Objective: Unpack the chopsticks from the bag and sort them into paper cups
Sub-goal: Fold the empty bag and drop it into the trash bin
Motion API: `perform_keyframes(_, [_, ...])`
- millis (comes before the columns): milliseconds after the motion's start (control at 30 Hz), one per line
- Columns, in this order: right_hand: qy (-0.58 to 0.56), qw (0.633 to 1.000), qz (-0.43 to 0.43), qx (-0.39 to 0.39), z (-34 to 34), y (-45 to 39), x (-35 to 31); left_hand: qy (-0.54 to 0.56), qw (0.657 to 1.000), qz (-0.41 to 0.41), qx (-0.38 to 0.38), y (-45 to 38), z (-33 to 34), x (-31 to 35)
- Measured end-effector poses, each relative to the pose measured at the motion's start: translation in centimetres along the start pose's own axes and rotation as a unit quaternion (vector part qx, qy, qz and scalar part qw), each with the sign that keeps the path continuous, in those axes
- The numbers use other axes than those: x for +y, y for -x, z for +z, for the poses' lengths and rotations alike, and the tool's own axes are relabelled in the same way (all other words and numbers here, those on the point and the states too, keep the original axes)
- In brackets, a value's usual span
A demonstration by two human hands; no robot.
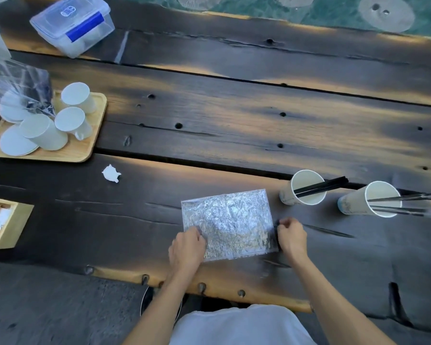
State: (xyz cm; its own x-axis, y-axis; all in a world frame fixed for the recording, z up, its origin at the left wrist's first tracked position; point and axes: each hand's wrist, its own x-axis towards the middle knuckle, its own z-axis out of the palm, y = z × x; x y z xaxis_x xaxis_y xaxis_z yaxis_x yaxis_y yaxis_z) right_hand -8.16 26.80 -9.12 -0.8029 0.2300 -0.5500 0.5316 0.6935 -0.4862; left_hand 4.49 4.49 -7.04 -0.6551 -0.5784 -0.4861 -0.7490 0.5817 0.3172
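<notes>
Both hands at bag (228,224) edges

Light was dim and cool, warm patches streaking the counter (234,115) — edges bowed and soft, glare on the crinkled bag (228,220).

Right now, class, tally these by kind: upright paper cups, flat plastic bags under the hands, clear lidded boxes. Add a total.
upright paper cups: 2
flat plastic bag: 1
clear lidded box: 1
Total: 4
</notes>
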Motion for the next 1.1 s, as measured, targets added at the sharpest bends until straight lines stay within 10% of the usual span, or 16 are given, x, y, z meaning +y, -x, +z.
perform_keyframes(167, [0.04, 0.998, -0.051, -0.021, 1.6, 0.3, -2.7, -0.162, 0.959, 0.232, 0.008, -1.8, 1.9, 2.7])
perform_keyframes(533, [0.096, 0.988, 0.082, -0.093, 2.1, -1.9, -2.9, -0.183, 0.96, 0.195, -0.08, -3.3, 3.9, 2.2])
perform_keyframes(833, [-0.124, 0.98, -0.041, -0.153, 0.6, 0.7, -3.2, -0.179, 0.963, 0.185, -0.082, -3.2, 3.9, 2.2])
perform_keyframes(1100, [-0.09, 0.942, -0.21, -0.244, 3.1, 6.6, -6.5, -0.103, 0.976, 0.179, -0.071, -2.3, 3.4, 3.5])
